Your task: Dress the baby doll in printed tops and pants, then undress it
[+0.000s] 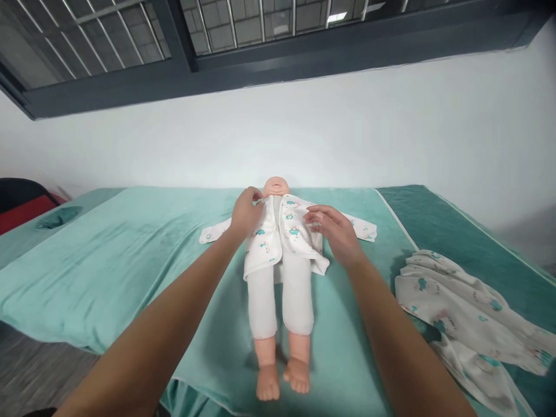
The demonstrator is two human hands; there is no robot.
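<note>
A baby doll (275, 186) lies on its back, feet towards me, in white trousers (297, 295). Over its chest is a white baby jacket (297, 229) with small green and grey prints, its front panels side by side and its sleeves spread outward. My left hand (247, 213) is at the jacket's shoulder beside the doll's neck, fingers curled and closed on the cloth there; the fingertips are partly hidden. Over the jacket's other front panel, my right hand (334, 229) has its fingers stretched and slightly apart, touching or just above the cloth.
The doll lies on a bed with a light green cover (130, 260). A second printed baby garment (469, 307) lies crumpled at the right, on a darker green strip (408, 211). Behind the bed stands a white wall (278, 127) below a barred window. A red and black object (26, 205) is at far left.
</note>
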